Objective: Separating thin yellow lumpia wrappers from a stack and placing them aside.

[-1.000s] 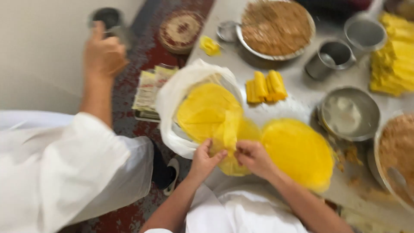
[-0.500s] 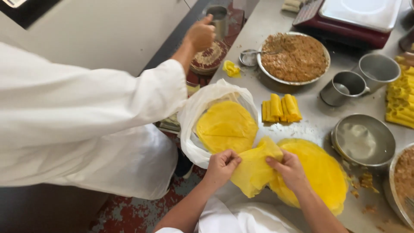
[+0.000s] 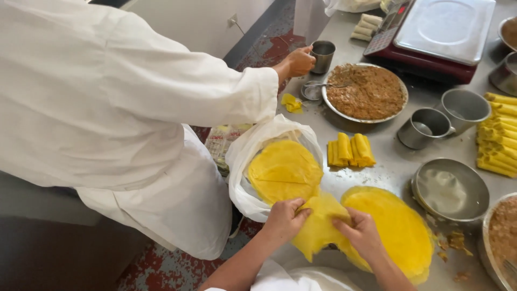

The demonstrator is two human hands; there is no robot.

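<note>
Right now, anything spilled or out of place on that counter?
Yes. Brown filling crumbs lie scattered on the steel counter beside the flat yellow wrapper stack. A torn yellow wrapper scrap sits alone near the filling bowl, away from the stacks.

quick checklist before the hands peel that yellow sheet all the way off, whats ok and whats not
1. Left hand pinching the yellow sheet: ok.
2. Right hand on the same sheet: ok.
3. Sheet free of the flat stack: not ok, it still overlaps the stack.
4. Sheet untorn: cannot tell, it is crumpled.
5. Co-worker's hand away from the sheet: ok, it holds a metal cup far up the table.
6. Filling bowl stocked: ok.
</note>
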